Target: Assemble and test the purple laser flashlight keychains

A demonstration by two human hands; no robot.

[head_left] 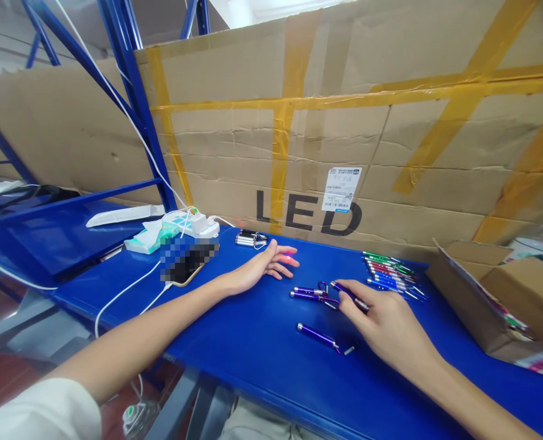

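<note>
We see our right hand (388, 315) pinching a dark purple laser pointer (350, 297), and the grip looks snug. The pointer lies between the thumb and the bent fingers, a bit tilted, with its silver tip poking out to the left, toward our other hand. Its dark back end shows just under the pointing finger. Our left hand (264, 264) holds nothing; its fingers are spread out loosely over the blue table (253, 330), and a red glow (290, 258) shines on them. Between our two hands, two purple laser pointers (308, 293) lie side by side, with their little purple clips near the right fingertips. One more purple pointer, the lone one (317, 335), lies nearer to us, below those two and apart from the grip. Past our left hand, near the cardboard wall (234, 159) with the big letters LED, we see a small bunch of silver and black pointers (251, 238). To the right, beyond our right hand, green, red and blue pointers (390, 274) lie in a row. Next to them stands an open brown box (470, 305). On the left, a phone (191, 266) lies by a white power strip (202, 227).
</note>
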